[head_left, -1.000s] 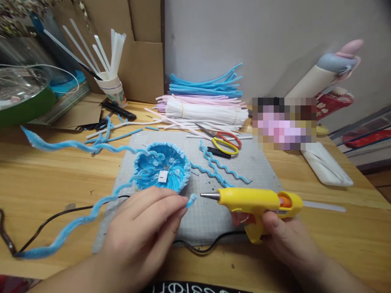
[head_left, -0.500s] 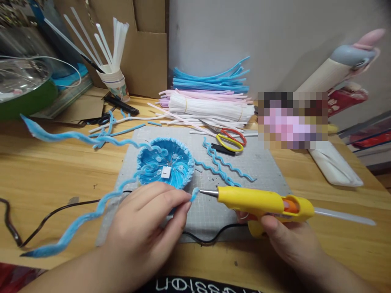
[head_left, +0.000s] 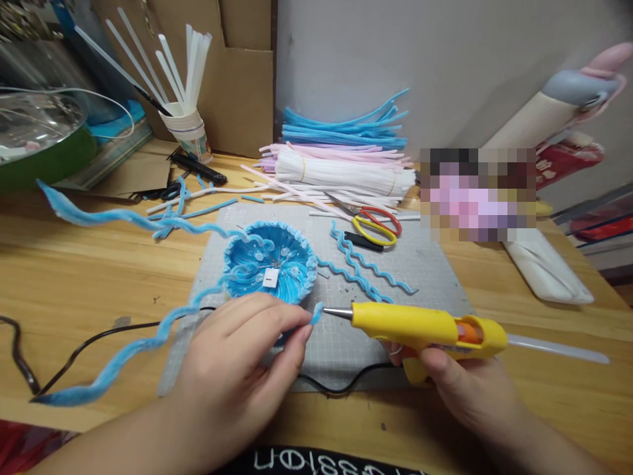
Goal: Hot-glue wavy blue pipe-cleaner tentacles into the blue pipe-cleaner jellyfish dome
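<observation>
My left hand (head_left: 242, 366) pinches the tip of a wavy blue pipe cleaner (head_left: 315, 313), whose long tail (head_left: 123, 356) trails off to the left over the table. My right hand (head_left: 459, 389) grips a yellow hot glue gun (head_left: 425, 328) by its handle. Its metal nozzle (head_left: 336, 313) points left and almost touches the pinched tip. Just behind my left hand lies a round blue pipe-cleaner dome (head_left: 270, 262) with a small white tag, resting on a grey cutting mat (head_left: 395, 277).
Loose wavy blue pieces (head_left: 366, 267) and red-yellow scissors (head_left: 376, 224) lie on the mat. Bundles of blue, pink and white pipe cleaners (head_left: 341, 165) sit behind. A cup of glue sticks (head_left: 190, 135) stands back left. A black cord (head_left: 79, 346) crosses the wooden table.
The glue gun's nozzle has moved left until it nearly meets the pipe cleaner tip pinched in my left hand. The view has shifted slightly; both hands keep their grips.
</observation>
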A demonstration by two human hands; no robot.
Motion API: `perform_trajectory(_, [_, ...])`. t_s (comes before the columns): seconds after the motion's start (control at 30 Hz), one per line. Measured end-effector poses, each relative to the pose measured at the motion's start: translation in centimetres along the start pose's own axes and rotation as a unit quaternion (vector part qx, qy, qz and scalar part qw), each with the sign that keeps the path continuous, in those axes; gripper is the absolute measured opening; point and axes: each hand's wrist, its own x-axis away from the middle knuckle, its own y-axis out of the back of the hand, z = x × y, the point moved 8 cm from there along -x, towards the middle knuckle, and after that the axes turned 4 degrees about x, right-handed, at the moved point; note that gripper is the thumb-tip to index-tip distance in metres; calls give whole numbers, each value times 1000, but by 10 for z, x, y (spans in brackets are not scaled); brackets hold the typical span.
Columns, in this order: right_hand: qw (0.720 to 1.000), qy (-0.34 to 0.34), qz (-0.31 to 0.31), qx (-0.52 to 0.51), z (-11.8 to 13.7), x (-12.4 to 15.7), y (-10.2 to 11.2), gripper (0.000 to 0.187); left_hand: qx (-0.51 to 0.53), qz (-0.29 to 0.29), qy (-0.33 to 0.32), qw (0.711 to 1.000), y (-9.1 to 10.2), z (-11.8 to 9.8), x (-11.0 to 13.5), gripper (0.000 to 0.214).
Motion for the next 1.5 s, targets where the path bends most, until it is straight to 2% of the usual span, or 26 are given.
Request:
perform_trajectory(0.47, [999,28,-22,-3,8,-5,-1,14,-6,-27,-32,999,3,-3,-2,12])
perform_trajectory(0.93, [997,36,-48,38,9,-5,5,18,0,-31,-20,999,5,-2,0,11])
perform_trajectory(1.17, [996,47,-28,67,13,-6,3,18,-2,-26,-9,1000,3,1,-1,9])
perform_trajectory(1.5, [983,105,3,152,24,-3,-1,25,-9,-20,-2,1000,3,0,-3,8])
